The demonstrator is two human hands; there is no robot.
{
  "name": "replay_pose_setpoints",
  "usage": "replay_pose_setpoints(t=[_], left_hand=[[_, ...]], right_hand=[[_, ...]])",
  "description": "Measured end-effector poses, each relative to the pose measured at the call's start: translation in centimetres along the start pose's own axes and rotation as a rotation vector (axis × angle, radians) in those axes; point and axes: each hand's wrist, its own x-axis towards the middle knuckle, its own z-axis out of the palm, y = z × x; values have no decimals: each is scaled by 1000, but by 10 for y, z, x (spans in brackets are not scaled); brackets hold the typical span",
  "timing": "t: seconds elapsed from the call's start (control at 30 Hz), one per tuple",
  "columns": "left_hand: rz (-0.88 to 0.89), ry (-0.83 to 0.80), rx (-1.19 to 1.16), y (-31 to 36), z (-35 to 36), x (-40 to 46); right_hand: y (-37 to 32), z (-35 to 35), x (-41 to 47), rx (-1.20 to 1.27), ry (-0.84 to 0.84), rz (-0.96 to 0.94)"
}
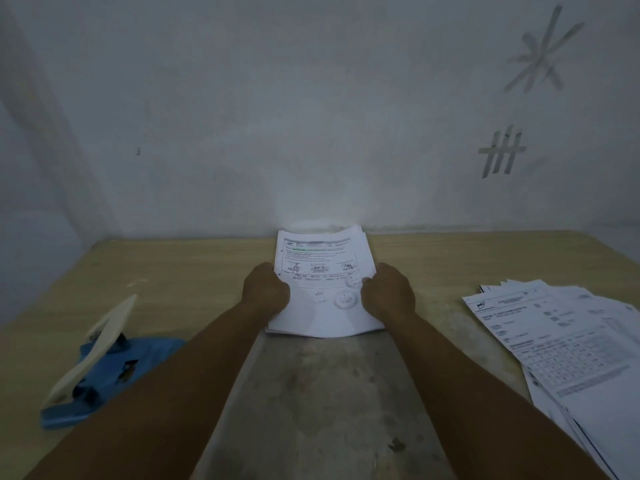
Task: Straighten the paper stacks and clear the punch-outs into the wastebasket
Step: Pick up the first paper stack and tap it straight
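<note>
A stack of printed white papers (320, 271) sits at the middle of the wooden table (180, 271), its far end against the wall. My left hand (266, 289) grips the stack's left edge. On the opposite edge, my right hand (388, 292) grips the stack with the thumb on top. The sheets bow slightly between the two hands. A second, fanned and untidy paper pile (568, 344) lies at the right. No punch-outs or wastebasket can be seen.
A blue hole punch (100, 368) with a cream lever lies at the left, near the table's front edge. The grey wall (311, 116) stands right behind the table. A worn grey patch (318, 393) covers the tabletop between my forearms.
</note>
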Motion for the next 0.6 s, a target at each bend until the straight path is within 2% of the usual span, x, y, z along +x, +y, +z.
replay_pose_setpoints(t=[0.2, 0.33, 0.5, 0.6], left_hand=[[-9, -13, 246, -5, 4, 6], [-62, 7, 415, -7, 6, 3], [-62, 11, 421, -6, 6, 0], [-35, 39, 328, -7, 3, -3]], right_hand=[[3, 4, 2, -221, 29, 27], [5, 6, 1, -247, 47, 9], [7, 7, -2, -263, 63, -27], [8, 4, -5, -202, 75, -40]])
